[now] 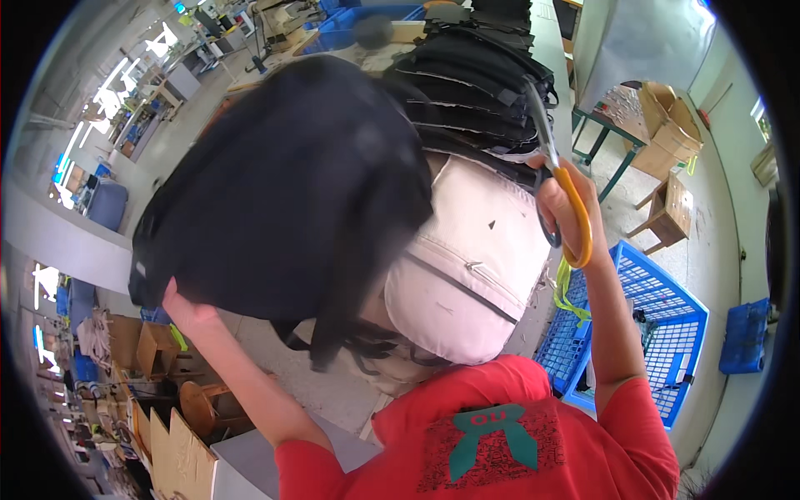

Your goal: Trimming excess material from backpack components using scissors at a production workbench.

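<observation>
A large black backpack [267, 200], blurred along its top and straps, is lifted at the centre left, with my left hand [187, 304] gripping its lower left corner. My right hand [562, 204] holds scissors [575, 183] with an orange and dark handle, blades pointing up beside a pile of black bags [462, 75]. A pale pink backpack [467, 292] with a zip and a dark strip lies on the work surface beneath, partly hidden by the black one; small dark scraps sit on it.
Blue plastic crates [658, 325] stand at lower right, below a wooden stool [667, 212], a cardboard box [671, 125] and a green-legged table [617, 125]. A blue bin [371, 18] sits at the back. Workshop benches, boards [162, 450] and goods fill the left.
</observation>
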Motion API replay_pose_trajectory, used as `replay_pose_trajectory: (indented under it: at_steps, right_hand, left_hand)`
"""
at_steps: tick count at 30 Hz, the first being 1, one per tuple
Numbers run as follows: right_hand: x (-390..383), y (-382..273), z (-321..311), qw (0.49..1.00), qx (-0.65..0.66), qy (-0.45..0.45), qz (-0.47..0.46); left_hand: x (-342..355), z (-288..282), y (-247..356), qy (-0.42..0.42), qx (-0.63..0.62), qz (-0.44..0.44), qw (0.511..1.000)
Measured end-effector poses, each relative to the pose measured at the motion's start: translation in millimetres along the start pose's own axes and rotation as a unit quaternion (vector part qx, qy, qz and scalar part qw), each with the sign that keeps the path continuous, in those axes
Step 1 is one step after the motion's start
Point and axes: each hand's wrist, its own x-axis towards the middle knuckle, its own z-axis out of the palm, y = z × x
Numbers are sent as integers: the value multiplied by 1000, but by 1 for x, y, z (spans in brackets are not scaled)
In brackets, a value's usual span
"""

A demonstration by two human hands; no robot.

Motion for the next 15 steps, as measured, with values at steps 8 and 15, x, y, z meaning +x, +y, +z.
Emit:
replay_pose_trajectory:
  at_steps: [8,15]
  right_hand:
    - [-86,80,-22,982,-33,-21,182]
    - [-123,109,-5,978,-43,-61,195]
  left_hand:
    - [-80,-87,-138,106,56,-211,970]
    - [-137,-87,-107,32,181,-486,855]
